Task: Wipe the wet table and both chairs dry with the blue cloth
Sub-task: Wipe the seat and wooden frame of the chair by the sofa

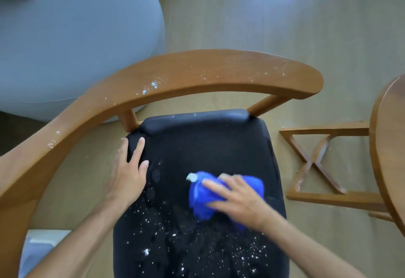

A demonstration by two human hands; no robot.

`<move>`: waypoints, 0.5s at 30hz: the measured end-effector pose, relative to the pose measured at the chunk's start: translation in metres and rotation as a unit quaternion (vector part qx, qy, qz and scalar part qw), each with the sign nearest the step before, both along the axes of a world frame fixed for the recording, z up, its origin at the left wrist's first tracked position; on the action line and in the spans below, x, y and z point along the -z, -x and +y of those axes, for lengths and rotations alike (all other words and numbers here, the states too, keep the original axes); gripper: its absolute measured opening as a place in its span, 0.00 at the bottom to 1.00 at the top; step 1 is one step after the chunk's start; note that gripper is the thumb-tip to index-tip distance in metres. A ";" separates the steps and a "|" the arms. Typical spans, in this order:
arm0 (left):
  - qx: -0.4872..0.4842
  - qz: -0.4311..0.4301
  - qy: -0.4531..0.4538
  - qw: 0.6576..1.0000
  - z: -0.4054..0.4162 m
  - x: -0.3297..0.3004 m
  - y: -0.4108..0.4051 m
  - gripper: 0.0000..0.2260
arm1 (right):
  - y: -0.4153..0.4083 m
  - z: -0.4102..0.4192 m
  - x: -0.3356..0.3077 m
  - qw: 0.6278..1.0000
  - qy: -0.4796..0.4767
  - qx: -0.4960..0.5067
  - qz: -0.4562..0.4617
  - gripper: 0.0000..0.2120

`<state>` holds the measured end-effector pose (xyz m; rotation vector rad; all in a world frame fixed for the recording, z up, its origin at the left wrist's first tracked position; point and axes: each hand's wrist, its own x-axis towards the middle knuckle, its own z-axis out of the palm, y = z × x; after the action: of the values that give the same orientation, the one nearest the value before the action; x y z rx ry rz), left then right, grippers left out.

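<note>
While the right hand (238, 201) presses the blue cloth (203, 196) flat-fingered mid-seat, left hand (129, 174) splayed beside it, droplets remain lower on the chair (197, 244) and along its backrest (175, 76).

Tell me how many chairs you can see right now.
1. The chair sits centre frame, right hand pressing the cloth on its seat, left hand beside. The second chair isn't visible.
</note>
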<state>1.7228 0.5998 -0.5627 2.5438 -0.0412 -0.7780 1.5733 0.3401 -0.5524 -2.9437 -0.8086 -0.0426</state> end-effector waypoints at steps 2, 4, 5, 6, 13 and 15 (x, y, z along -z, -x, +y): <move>0.002 -0.007 -0.006 1.000 -0.002 0.002 0.000 0.25 | -0.053 -0.026 -0.001 0.992 0.018 0.121 -0.044 0.22; 0.007 -0.016 -0.016 1.000 -0.001 0.005 0.000 0.25 | -0.118 -0.023 -0.001 0.929 0.017 0.363 -0.065 0.22; 0.010 -0.015 -0.022 1.000 0.000 0.006 0.000 0.24 | -0.139 -0.012 -0.002 0.893 0.011 0.446 -0.053 0.21; 0.013 -0.014 -0.028 0.999 0.000 0.007 0.000 0.24 | -0.146 0.002 -0.002 0.879 0.003 0.476 -0.043 0.20; 0.022 -0.010 -0.018 1.000 -0.004 0.003 0.002 0.26 | 0.057 0.120 0.007 0.995 -0.085 0.043 0.023 0.11; 0.045 -0.014 -0.050 0.998 -0.006 -0.001 0.001 0.26 | 0.071 0.093 0.006 0.995 -0.057 -0.074 0.045 0.09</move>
<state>1.7222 0.5934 -0.5621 2.6634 -0.1283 -0.7978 1.5027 0.4334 -0.5587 -2.7497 -0.9745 0.0534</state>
